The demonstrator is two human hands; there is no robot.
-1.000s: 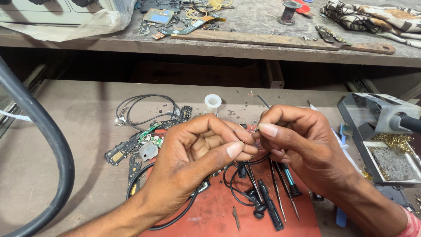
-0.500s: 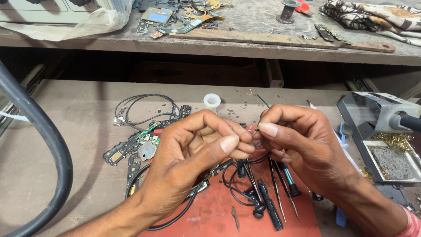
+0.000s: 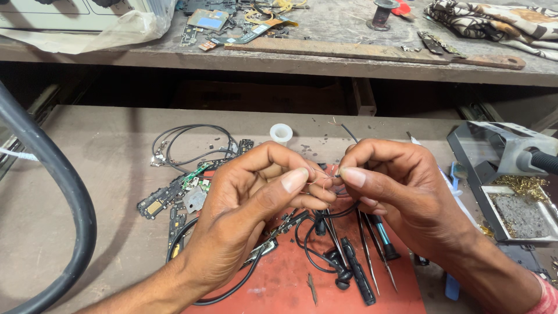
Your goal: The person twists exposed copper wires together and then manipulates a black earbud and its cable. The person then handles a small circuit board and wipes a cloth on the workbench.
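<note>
A thin wire (image 3: 321, 181) was pinched between left hand (image 3: 256, 203) and right hand (image 3: 401, 192), above the red mat (image 3: 290, 285). Tweezers (image 3: 369, 256) crowded below; bare benchtop (image 3: 87, 163) was left open leftward.

The wire (image 3: 323, 179) pinched between the left hand (image 3: 250, 203) and right hand (image 3: 401, 186) is thin, bare and coppery. The mat (image 3: 290, 285) is matt red, rubber-like. The cables (image 3: 192, 142) have smooth black plastic sheathing. The tweezers (image 3: 367, 256) are dull metal. The spool (image 3: 281, 134) is glossy white plastic. The bench (image 3: 87, 174) is rough, worn wood. The stand (image 3: 500, 151) is grey metal. The cloth (image 3: 494, 20) is patterned fabric.
</note>
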